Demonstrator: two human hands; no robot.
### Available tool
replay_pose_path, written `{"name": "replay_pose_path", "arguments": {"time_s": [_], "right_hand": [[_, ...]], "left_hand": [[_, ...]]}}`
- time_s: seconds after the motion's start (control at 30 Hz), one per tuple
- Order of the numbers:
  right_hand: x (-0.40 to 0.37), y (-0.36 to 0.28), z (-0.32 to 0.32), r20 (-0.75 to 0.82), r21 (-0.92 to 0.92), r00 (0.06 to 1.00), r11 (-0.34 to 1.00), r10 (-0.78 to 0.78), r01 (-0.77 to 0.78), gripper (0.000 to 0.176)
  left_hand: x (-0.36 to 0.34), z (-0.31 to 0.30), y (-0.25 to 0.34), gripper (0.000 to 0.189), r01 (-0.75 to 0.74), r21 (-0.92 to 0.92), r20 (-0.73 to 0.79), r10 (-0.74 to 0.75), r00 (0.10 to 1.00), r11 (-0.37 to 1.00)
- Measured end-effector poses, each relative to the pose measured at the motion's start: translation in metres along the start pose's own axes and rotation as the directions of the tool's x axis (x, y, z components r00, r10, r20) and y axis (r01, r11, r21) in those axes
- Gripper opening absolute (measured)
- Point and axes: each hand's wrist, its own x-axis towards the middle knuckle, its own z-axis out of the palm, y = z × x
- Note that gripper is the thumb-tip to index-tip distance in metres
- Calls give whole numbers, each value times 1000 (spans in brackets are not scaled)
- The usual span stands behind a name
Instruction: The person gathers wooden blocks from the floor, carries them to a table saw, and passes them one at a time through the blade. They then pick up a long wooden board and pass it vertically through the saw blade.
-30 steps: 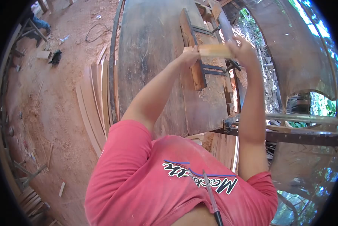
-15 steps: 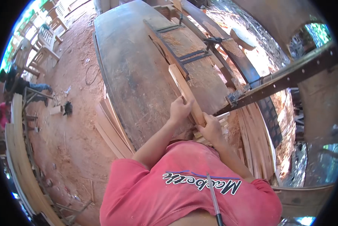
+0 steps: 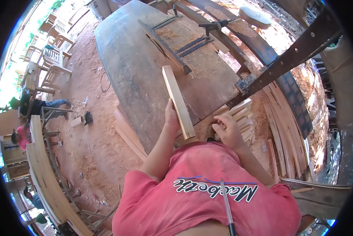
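Note:
A pale squared wooden piece lies lengthwise over the near part of the worn table. My left hand grips it along its left side, near the lower half. Its near end, with a small dark mark, points at my red shirt. To the right of the piece my right hand is off it, fingers apart and slightly curled, with nothing seen in them. Beyond the piece, a dark fence bar is fixed on the table.
Dark metal clamps hold at the table's far right. A long dark beam slants in from the upper right. Stacked wood strips stand at the right, long boards at the left. People and wooden chairs are at the far left.
My right hand has let go of the wooden piece and moved right. The piece has come nearer to my body and turned, now showing a paler face. The view has shifted slightly.

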Motion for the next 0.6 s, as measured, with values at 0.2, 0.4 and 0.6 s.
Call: {"name": "replay_pose_path", "arguments": {"time_s": [0.2, 0.4, 0.6], "right_hand": [[4, 34, -36, 132, -2, 991, 999, 34, -34, 29], [-1, 92, -67, 412, -273, 906, 962, 95, 23, 36], [-27, 102, -91, 390, -390, 906, 921, 166, -1, 43]], "left_hand": [[0, 2, 7, 50, -6, 31, -62, 8, 998, 1000], [6, -11, -3, 55, -75, -4, -48, 75, 996, 997], [-5, -14, -8, 56, -112, -106, 51, 117, 992, 988]]}}
